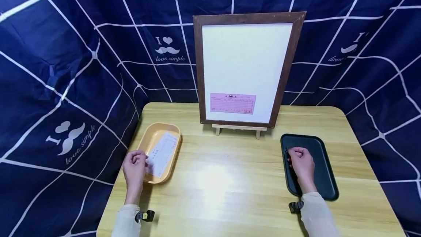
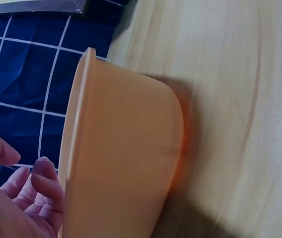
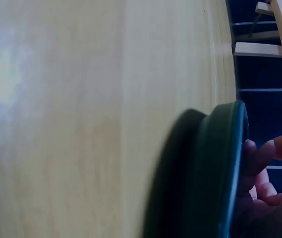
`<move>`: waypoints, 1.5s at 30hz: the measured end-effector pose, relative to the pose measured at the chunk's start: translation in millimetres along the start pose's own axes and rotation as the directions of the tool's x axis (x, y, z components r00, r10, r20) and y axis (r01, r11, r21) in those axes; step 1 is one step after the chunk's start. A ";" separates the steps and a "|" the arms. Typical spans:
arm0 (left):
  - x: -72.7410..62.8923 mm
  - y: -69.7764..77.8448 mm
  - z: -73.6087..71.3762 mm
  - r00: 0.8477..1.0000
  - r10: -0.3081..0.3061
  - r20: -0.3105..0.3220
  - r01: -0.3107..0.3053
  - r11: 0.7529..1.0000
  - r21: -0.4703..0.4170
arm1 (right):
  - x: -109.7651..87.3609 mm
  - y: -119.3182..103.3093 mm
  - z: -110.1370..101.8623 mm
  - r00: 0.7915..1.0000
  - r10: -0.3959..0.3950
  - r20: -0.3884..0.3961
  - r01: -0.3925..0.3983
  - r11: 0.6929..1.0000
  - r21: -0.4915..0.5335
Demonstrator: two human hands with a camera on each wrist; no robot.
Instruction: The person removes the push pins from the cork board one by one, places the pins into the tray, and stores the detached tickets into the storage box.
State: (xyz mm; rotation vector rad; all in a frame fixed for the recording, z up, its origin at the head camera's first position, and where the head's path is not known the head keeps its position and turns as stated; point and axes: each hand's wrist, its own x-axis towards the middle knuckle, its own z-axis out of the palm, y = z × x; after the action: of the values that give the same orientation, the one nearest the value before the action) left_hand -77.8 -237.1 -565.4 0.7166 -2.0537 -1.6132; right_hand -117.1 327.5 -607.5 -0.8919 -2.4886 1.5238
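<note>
Wood-grain table (image 1: 227, 153). Papers (image 1: 163, 153) in orange tray (image 1: 152, 138), by table's left edge; left hand (image 1: 135, 167) relaxed at tray's left rim. Right hand (image 1: 302, 165) over dark-green tray (image 1: 323, 178), can't tell its grip. Wide gap between.

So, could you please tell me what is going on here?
A person's left hand, apparently empty, is at the orange tray, where white paper lies. The right hand is over the dark green tray, though whether it pinches something small is unclear. A pink slip is on the framed whiteboard.
</note>
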 end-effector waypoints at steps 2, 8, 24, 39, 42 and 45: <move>0.3 2.8 -1.4 1.000 0.010 0.012 -0.010 1.000 -0.026 | -2.2 -0.6 4.0 1.000 -0.001 0.012 0.001 1.000 0.023; -0.3 6.2 3.6 0.998 0.050 0.043 -0.049 0.999 -0.016 | -5.6 -2.4 7.5 0.999 -0.025 -0.030 0.027 0.998 0.060; -10.5 20.1 32.5 0.986 0.141 0.088 -0.127 0.980 -0.151 | -9.0 -23.3 20.0 0.991 -0.108 -0.079 0.130 0.916 0.378; -27.5 66.5 54.1 0.968 0.193 0.163 -0.159 0.967 -0.199 | -21.0 -57.1 37.2 0.971 -0.238 -0.039 0.223 0.826 0.517; -29.1 70.0 59.0 0.970 0.179 0.164 -0.144 0.968 -0.207 | -24.5 -65.7 38.8 0.968 -0.249 -0.041 0.233 0.820 0.523; -29.1 72.2 62.6 0.970 0.172 0.171 -0.134 0.968 -0.213 | -26.6 -73.0 41.8 0.962 -0.272 -0.029 0.247 0.817 0.522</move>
State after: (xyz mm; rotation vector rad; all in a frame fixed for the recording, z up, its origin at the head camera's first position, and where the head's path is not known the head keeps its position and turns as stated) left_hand -103.7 -158.0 -510.2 0.3359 -1.9800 -1.8222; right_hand -141.8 256.5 -561.3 -0.4075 -1.9374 1.9774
